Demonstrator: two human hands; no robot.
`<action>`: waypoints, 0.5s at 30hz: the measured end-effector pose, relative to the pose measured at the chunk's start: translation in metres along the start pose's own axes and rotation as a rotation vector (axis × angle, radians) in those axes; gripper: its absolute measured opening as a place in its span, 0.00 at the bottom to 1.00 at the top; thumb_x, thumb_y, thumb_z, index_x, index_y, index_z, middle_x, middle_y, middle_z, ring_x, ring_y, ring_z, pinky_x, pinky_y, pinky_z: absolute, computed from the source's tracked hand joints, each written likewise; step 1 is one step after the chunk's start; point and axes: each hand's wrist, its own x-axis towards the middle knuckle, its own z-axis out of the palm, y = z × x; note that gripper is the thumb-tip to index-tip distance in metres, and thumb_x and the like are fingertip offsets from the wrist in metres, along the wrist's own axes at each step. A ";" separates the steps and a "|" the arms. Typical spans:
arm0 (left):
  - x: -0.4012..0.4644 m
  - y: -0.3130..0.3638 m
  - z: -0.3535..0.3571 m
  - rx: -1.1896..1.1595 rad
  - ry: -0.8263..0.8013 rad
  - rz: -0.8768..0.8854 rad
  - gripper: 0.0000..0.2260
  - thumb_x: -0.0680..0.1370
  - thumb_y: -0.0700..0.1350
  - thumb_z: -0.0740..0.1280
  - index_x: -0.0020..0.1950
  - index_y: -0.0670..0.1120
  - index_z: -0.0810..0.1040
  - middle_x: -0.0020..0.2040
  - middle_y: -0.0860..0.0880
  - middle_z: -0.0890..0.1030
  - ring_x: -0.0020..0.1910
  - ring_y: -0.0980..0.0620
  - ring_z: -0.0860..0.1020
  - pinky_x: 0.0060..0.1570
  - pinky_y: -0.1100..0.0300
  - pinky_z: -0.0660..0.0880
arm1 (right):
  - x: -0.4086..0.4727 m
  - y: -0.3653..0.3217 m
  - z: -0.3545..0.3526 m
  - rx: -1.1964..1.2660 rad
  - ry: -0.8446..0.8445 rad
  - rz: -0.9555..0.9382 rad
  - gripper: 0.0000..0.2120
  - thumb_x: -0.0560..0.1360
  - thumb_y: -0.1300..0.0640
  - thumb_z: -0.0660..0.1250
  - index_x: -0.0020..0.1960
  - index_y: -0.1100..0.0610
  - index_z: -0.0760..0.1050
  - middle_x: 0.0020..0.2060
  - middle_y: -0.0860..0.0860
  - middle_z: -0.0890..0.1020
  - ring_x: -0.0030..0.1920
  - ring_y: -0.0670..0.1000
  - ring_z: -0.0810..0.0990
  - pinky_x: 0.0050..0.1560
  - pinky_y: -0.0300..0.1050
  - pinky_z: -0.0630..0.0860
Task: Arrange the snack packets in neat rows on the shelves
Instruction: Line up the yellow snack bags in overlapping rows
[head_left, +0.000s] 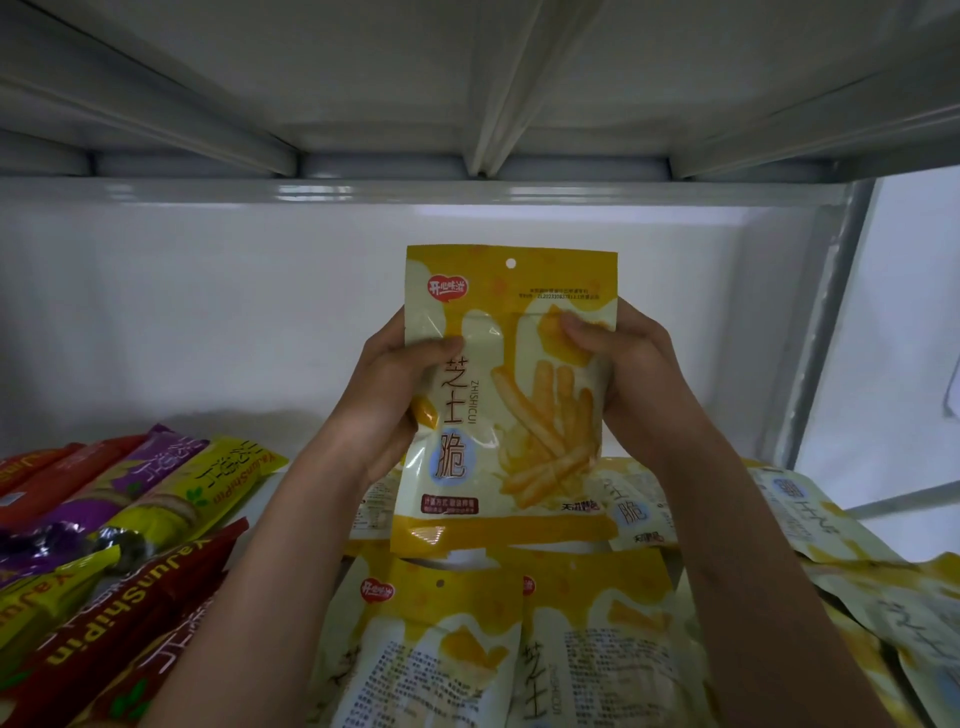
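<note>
A yellow and cream cheese-stick snack packet (506, 400) stands upright in the middle of the shelf space, its front facing me. My left hand (387, 395) grips its left edge, thumb across the front. My right hand (621, 364) grips its right edge, thumb pressed on the front near the top. Several more packets of the same kind (441, 639) lie flat and overlapping on the shelf below and to the right (852, 551).
Long wafer packets in red, purple and yellow-green (156, 499) lie in a slanted heap at the left. The white back wall (208, 312) and the shelf above (467, 104) enclose the space. A metal upright (826, 332) stands at the right.
</note>
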 end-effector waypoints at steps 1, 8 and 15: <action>0.000 0.001 0.000 0.001 0.008 0.001 0.12 0.81 0.35 0.64 0.60 0.47 0.81 0.49 0.46 0.87 0.46 0.45 0.87 0.40 0.50 0.84 | 0.000 0.000 0.001 -0.004 0.003 0.002 0.14 0.81 0.61 0.68 0.65 0.62 0.80 0.59 0.59 0.86 0.60 0.61 0.85 0.65 0.63 0.79; 0.000 0.001 0.003 0.018 0.071 -0.024 0.10 0.85 0.50 0.62 0.57 0.48 0.82 0.49 0.46 0.89 0.48 0.46 0.88 0.41 0.52 0.84 | 0.001 0.001 0.002 -0.009 0.005 0.034 0.11 0.81 0.60 0.68 0.61 0.61 0.83 0.57 0.59 0.87 0.58 0.61 0.86 0.63 0.61 0.80; 0.001 0.001 0.006 0.034 0.129 -0.023 0.11 0.86 0.51 0.62 0.55 0.49 0.82 0.47 0.47 0.89 0.44 0.48 0.88 0.38 0.54 0.84 | -0.001 0.001 0.004 -0.049 -0.028 0.067 0.14 0.80 0.54 0.70 0.60 0.61 0.83 0.55 0.59 0.87 0.56 0.60 0.86 0.61 0.60 0.82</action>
